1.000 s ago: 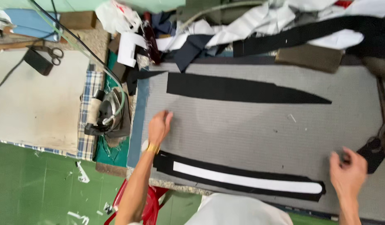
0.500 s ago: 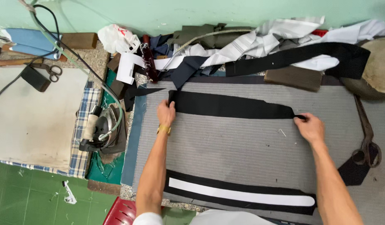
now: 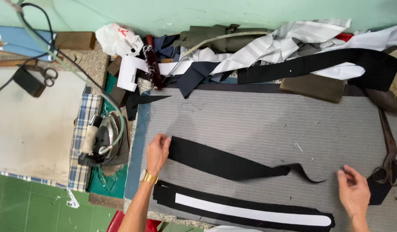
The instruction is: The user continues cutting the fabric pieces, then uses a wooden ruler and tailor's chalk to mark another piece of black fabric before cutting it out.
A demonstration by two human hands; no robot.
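Nearer now, black strip (image 3: 224, 161) under left hand (image 3: 157, 150).

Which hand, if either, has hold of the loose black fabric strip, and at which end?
The left hand touches the black strip at its wide left end; the right hand holds nothing.

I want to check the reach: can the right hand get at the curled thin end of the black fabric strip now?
Probably yes. The right hand lies just beside the strip's curled tip, with only bare grey pad between them.
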